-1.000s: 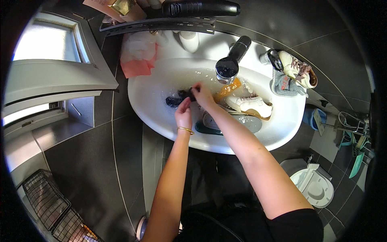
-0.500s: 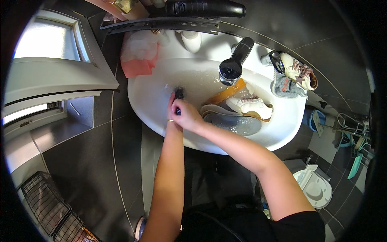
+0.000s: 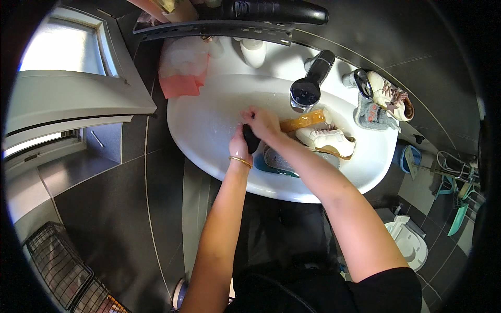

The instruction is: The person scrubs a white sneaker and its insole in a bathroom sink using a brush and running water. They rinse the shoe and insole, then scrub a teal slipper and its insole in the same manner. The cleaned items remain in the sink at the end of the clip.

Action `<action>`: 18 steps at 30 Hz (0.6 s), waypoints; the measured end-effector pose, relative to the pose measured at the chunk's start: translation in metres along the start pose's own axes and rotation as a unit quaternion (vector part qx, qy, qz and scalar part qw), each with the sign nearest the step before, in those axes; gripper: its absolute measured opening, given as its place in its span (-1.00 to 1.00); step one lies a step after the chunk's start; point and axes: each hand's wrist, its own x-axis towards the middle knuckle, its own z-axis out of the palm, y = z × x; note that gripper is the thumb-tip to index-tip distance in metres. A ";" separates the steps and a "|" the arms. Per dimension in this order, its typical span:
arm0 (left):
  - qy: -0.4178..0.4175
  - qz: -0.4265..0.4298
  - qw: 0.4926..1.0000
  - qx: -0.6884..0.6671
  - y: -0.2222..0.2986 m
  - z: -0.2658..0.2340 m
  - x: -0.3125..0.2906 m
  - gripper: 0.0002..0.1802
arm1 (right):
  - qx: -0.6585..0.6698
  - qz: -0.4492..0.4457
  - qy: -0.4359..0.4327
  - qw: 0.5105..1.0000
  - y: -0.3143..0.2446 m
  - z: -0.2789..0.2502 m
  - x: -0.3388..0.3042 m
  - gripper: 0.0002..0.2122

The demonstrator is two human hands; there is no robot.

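Observation:
Low over the white sink (image 3: 183,117) and its cloudy water, I hold a small black item (image 3: 251,140); its kind is not clear. It lies against the palm of my left hand (image 3: 239,144), whose fingers are curled around it. My right hand (image 3: 264,124) is at its far end, with the fingers pinched together near a dark bit of it. To the right of my hands, an orange-brown wooden-looking brush (image 3: 302,121) lies in the sink. Beside it rests a white sneaker (image 3: 330,141). A grey insole (image 3: 326,160) lies in the water, partly covered by my right forearm.
A black and chrome faucet (image 3: 307,91) hangs over the sink. On the right rim sit another white sneaker (image 3: 387,94) and a grey cloth (image 3: 371,116). A pink and clear bag (image 3: 180,83) and a white bottle (image 3: 254,52) stand along the back, under a dark shelf (image 3: 219,31).
Both hands have moved right with the black item, which now sits higher in the left palm. My right hand has shifted from the left wrist to the item's far end.

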 end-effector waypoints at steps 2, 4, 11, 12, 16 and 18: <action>-0.004 0.048 0.998 0.031 0.004 -0.011 0.010 -0.58 | 0.043 0.045 0.032 0.998 0.018 0.004 0.013 -0.72; 0.057 0.014 0.994 0.092 0.011 -0.019 0.025 -0.64 | 0.140 0.124 0.120 0.975 0.028 0.011 0.021 -0.72; 0.101 0.258 0.959 0.059 -0.003 -0.030 0.036 -0.53 | -0.021 0.087 0.121 0.989 0.057 0.045 0.017 -0.63; 0.085 0.232 0.969 -0.030 -0.010 -0.027 0.034 -0.58 | 0.024 0.029 0.176 0.984 0.042 0.050 0.006 -0.60; -0.164 0.028 0.966 -0.198 -0.001 -0.053 0.053 -0.48 | 0.136 -0.001 0.012 0.991 -0.040 0.036 -0.048 -0.68; -0.294 -0.030 0.912 -0.284 0.008 -0.063 0.051 -0.54 | 0.056 -0.009 -0.085 0.995 -0.071 0.015 -0.072 -0.70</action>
